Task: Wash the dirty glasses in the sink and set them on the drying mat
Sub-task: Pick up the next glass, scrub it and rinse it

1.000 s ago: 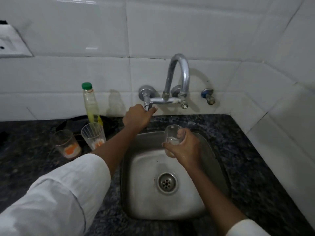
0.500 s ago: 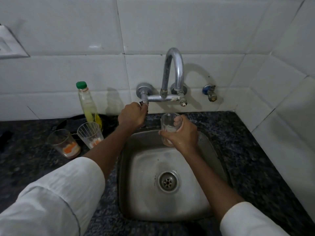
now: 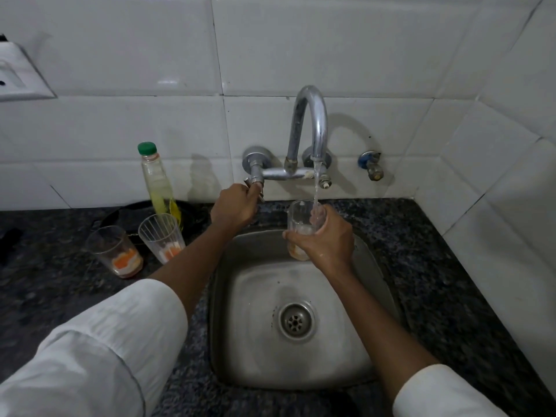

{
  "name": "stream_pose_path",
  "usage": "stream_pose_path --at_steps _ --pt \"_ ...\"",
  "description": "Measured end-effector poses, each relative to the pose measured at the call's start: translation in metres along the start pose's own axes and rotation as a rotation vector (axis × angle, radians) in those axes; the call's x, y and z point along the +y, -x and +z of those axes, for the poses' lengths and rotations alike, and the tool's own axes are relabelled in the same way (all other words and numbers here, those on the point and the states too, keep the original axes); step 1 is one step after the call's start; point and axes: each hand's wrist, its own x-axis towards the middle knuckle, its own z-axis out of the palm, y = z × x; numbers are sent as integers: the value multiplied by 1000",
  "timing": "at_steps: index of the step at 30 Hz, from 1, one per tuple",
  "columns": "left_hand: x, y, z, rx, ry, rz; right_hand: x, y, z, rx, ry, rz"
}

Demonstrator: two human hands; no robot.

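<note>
- Glass [image 3: 304, 227] upright above the back rim of the sink [image 3: 258, 350], mouth under the spout; held in air, apart from the basin floor.
- Gripped by right hand [image 3: 323, 237], fingers and thumb curled round its lower half; forearm stretched forward over the basin from the near right corner, white sleeve [image 3: 445, 392] pushed back.
- Thin stream of water [image 3: 316, 188] falling from tap [image 3: 310, 130] into the glass; cloudy whitish residue near its bottom.
- Left hand [image 3: 234, 206] closed round the tap's left handle [image 3: 255, 188], knuckles up; forearm crossing the sink's left rim.
- Basin open beneath both hands, wet, only the drain [image 3: 296, 322] in its middle.
- Worktop [image 3: 421, 242] dark speckled stone; a bare strip right of the sink up to the tiled side wall [image 3: 496, 176], a narrower strip behind, along the back wall.
- Two more glasses left of the sink, near the worktop's back edge: ribbed one [image 3: 162, 236] nearer the sink, plain one [image 3: 115, 251] just beside it to the left; both upright, orange and white dregs at the bottom.
- Bottle [image 3: 156, 182] with green cap just behind the ribbed one, yellowish liquid low inside.
- Dark pan [image 3: 126, 218] behind the two, against the back wall.
</note>
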Motion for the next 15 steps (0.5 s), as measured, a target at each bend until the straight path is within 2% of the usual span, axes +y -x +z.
stream_pose_path --at_steps 3,6,8,10,12,15 --pt "4 33 15 -99 456 -237 1 2 -3 12 -15 8" --pt "4 81 51 -436 782 -511 1 4 -4 38 -31 14" --pt "11 104 73 -545 1081 -602 2 8 -3 37 -52 20" --pt "24 117 89 -479 1387 -662 5 11 -1 40 -90 38" --pt "36 119 95 -412 1592 -656 9 12 -1 0 -120 47" --pt "40 113 97 -320 1628 -666 17 7 -13 -151 -58 -19"
